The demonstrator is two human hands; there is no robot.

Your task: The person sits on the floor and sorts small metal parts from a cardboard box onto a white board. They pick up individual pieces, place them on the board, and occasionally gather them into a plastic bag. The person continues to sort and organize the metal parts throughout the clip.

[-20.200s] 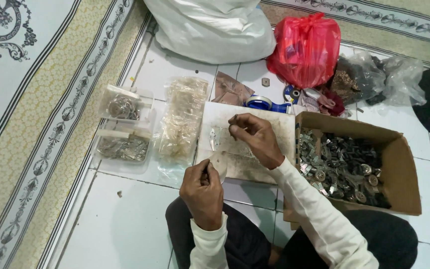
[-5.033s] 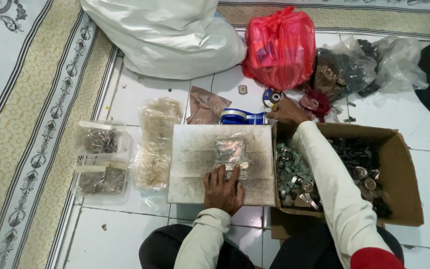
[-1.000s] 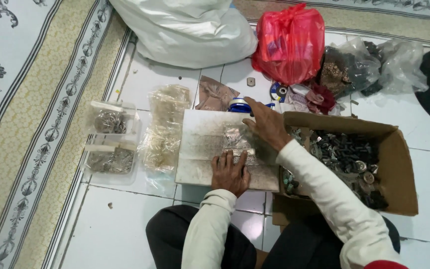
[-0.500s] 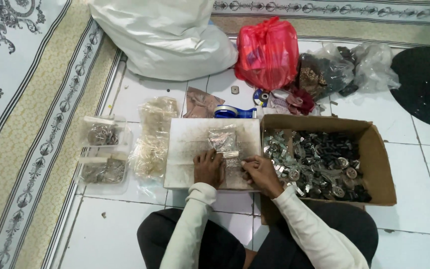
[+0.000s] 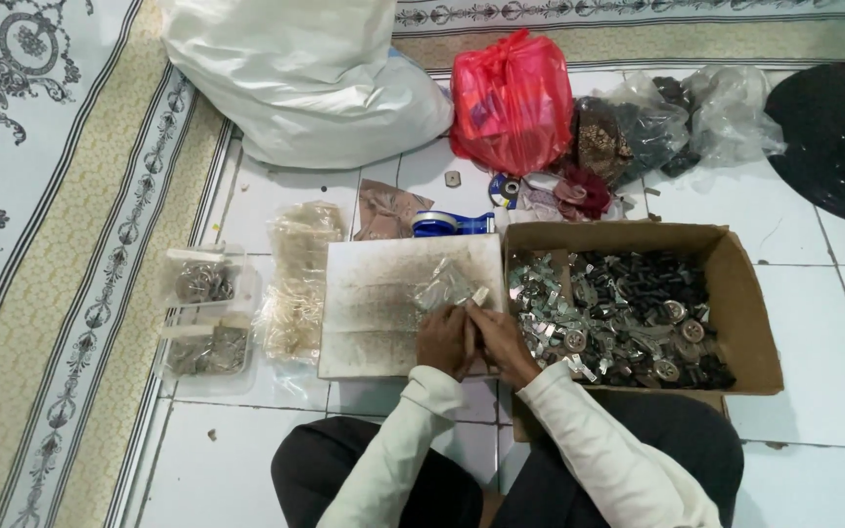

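1. My left hand (image 5: 445,339) and my right hand (image 5: 501,342) rest together at the right end of the white board (image 5: 383,308), knuckles touching.
2. Both hands are curled, fingers drawn in around a small clear plastic bag (image 5: 452,286) that lies on the board just above them; I cannot tell whether either hand really pinches it.
3. The board lies on the tiled floor (image 5: 814,313) in front of my knees.
4. Just right of the board is an open cardboard box (image 5: 735,293) full of small metal and dark parts.
5. Left of the board is a heap of clear little bags (image 5: 297,279), and further left two packed bags of metal pieces (image 5: 205,318), one above the other.
6. Above the board lie a blue tape dispenser (image 5: 452,224), a red plastic bag (image 5: 511,98) and a big white sack (image 5: 295,78).
7. A patterned carpet (image 5: 41,196) runs along the left.
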